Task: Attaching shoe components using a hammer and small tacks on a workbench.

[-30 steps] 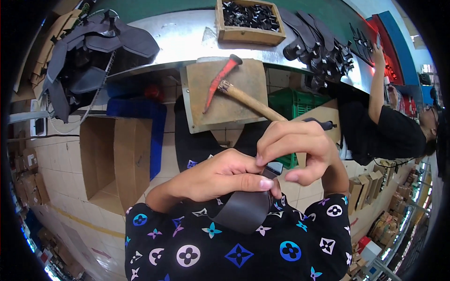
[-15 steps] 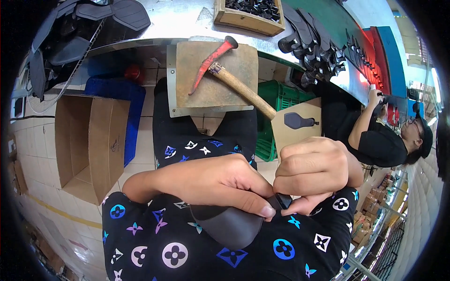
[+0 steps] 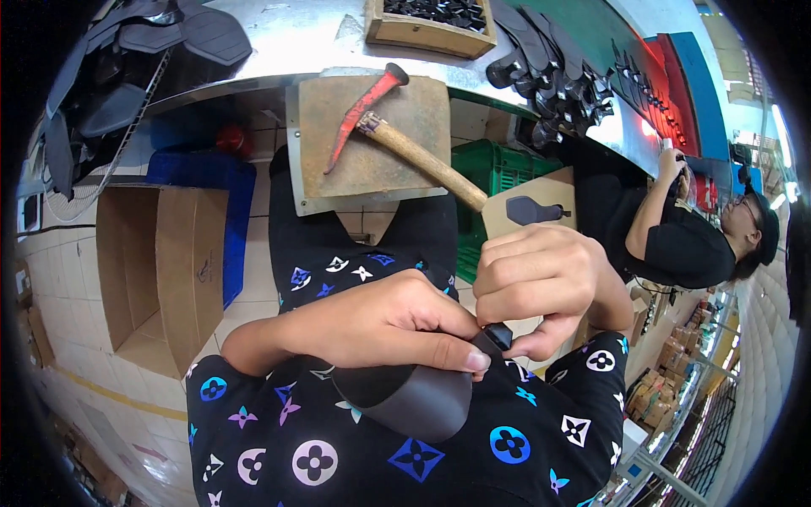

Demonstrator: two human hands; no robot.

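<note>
My left hand (image 3: 405, 325) is closed around a black shoe sole (image 3: 427, 406) held in front of my chest. Its curved, wide part hangs below the palm. Toward the right, the sole narrows into a small black heel end (image 3: 497, 336) with a flat, angular face, past my left thumb. My right hand (image 3: 541, 279) has its fingers curled at that heel end, the thumb close to its right side. Whether a separate small piece sits between the right fingers is hidden.
A red-headed hammer (image 3: 401, 152) with a wooden handle lies on a worn board (image 3: 338, 118). Behind stand a wooden box (image 3: 427, 34) of small black pieces and several black soles (image 3: 541, 51). A cardboard box (image 3: 190, 270) is at left; a co-worker (image 3: 684, 237) sits at right.
My right hand has moved slightly up and left, and more of the heel end shows. The sole has tilted a little in my left hand. The whole view has shifted slightly.
</note>
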